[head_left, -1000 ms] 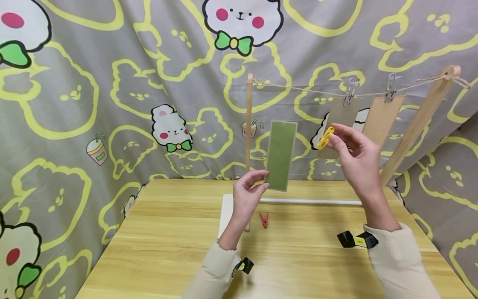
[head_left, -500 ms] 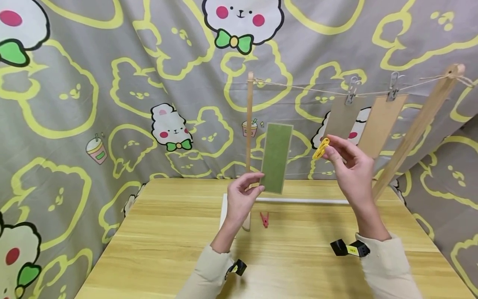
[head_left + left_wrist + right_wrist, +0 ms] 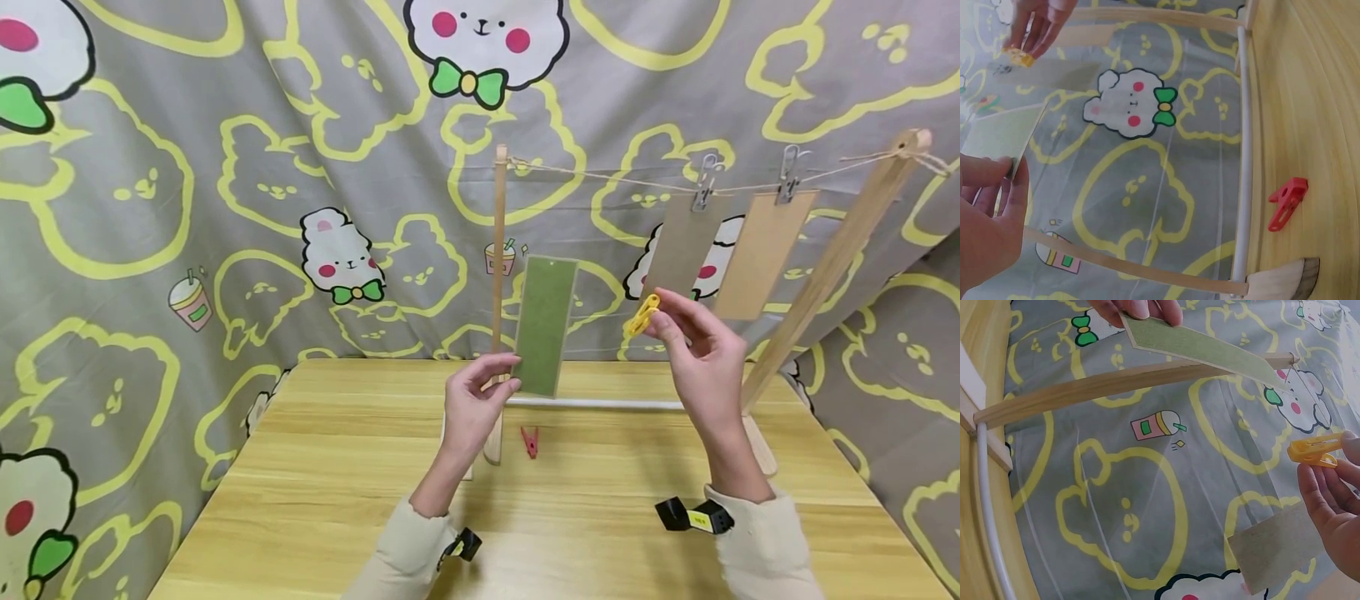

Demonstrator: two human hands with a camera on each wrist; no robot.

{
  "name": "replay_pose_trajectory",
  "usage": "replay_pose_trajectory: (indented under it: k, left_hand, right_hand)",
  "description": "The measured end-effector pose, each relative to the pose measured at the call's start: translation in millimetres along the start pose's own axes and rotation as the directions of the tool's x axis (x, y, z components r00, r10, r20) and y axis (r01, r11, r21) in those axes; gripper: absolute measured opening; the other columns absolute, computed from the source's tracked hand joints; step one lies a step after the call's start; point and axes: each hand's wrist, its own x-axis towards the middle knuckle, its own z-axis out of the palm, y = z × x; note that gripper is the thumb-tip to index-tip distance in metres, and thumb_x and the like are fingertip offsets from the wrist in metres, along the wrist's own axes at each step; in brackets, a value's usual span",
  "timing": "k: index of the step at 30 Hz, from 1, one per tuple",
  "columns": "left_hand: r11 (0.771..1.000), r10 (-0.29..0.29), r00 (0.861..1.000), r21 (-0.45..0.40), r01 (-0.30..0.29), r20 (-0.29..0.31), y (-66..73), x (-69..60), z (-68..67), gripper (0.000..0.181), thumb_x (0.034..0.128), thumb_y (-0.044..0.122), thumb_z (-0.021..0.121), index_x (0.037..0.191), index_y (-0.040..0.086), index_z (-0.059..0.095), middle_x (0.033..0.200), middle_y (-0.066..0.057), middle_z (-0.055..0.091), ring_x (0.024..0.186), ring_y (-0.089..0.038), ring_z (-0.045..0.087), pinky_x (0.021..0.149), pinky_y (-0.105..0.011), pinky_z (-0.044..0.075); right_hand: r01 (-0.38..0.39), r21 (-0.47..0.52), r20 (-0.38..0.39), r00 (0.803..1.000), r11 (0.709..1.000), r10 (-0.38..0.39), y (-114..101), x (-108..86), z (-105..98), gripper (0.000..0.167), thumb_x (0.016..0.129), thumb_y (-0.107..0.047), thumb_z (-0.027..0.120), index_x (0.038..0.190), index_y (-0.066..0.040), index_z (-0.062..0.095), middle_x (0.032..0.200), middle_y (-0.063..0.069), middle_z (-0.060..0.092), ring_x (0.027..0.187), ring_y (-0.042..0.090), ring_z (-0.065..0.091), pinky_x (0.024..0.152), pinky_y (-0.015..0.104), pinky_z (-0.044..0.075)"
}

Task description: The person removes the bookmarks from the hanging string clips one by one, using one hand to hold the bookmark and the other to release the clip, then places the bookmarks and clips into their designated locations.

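Note:
My left hand [image 3: 477, 404] pinches a green rectangular card [image 3: 546, 325] by its lower left edge, holding it upright in the air in front of the stand. Between thumb and fingers, my right hand [image 3: 705, 358] holds a yellow clothespin [image 3: 642, 315], which points up and left. The right wrist view shows the yellow clothespin [image 3: 1316, 450] from the side. A string [image 3: 600, 177] runs between two wooden posts. From it hang a grey card [image 3: 686, 242] and a tan card [image 3: 768, 250], each held by a metal clip [image 3: 703, 183]. A red clothespin [image 3: 530, 442] lies on the table.
The left post [image 3: 499, 250] and the slanting right post [image 3: 832, 267] flank the work space. A white rod [image 3: 600, 403] joins them low down. The wooden table [image 3: 337, 483] backs onto a patterned curtain [image 3: 405, 167].
Both hands have come down and a little to the left, carrying the green card and the yellow clothespin. The hanging cards and the red clothespin stay where they were.

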Motion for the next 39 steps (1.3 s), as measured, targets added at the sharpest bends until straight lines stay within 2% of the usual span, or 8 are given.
replay_pose_trajectory:
  k: [10,26,39]
  left_hand:
    - [1.000,0.003,1.000,0.028,-0.002,-0.018,-0.2,-9.5,-13.4,0.027,0.0817,-0.020,0.073,0.107,-0.012,0.072,0.110,-0.026,0.070,0.096,-0.012,0.069,0.079,-0.025,0.060]
    - [0.999,-0.007,0.999,0.046,0.009,-0.046,-4.6,-14.7,-38.9,0.029,0.0807,-0.023,0.071,0.108,-0.015,0.069,0.107,-0.033,0.069,0.095,-0.013,0.069,0.081,-0.029,0.061]
    - [0.997,-0.056,0.992,0.054,0.063,-0.113,-3.5,-16.3,-56.8,0.031,0.0797,-0.027,0.068,0.108,-0.015,0.070,0.104,-0.034,0.069,0.093,-0.014,0.070,0.081,-0.027,0.060]
  right_hand:
    - [-0.030,0.029,-0.035,0.999,0.999,0.032,4.8,-15.7,0.1,0.029,0.093,0.011,0.066,0.122,0.017,0.065,0.101,0.011,0.072,0.078,0.016,0.070,0.079,0.020,0.058]
    - [-0.112,0.140,-0.072,0.990,0.984,0.123,16.4,-34.9,2.5,0.029,0.096,0.009,0.064,0.123,0.019,0.063,0.111,0.014,0.072,0.080,0.017,0.071,0.078,0.027,0.060]
    - [-0.189,0.141,-0.095,0.975,0.972,0.203,22.1,-41.0,10.2,0.029,0.096,0.007,0.065,0.123,0.018,0.064,0.111,0.014,0.073,0.080,0.016,0.071,0.077,0.026,0.060]
